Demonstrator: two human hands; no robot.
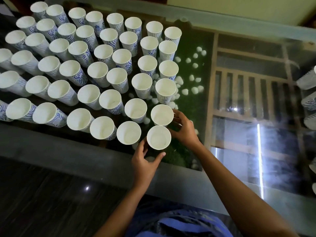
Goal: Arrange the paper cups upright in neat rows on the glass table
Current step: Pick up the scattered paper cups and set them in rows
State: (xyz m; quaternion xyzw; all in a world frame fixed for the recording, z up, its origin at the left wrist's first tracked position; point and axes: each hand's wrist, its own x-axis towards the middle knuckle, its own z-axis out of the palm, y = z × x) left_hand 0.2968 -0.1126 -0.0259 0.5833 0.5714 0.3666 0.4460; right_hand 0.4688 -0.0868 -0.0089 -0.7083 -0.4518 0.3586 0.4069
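Observation:
Several rows of white paper cups with blue wave print stand upright on the left half of the glass table. The nearest cup stands at the right end of the front row. My left hand curls around its lower side, thumb and fingers touching it. Just behind it stands a second cup. My right hand presses its fingertips on that cup's right side, with its thumb toward the nearest cup. The lower parts of both cups are hidden.
More cups lie along the right edge of the view. Under the glass are white pebbles on green turf and a wooden slatted frame. The table's grey near rim borders the dark floor.

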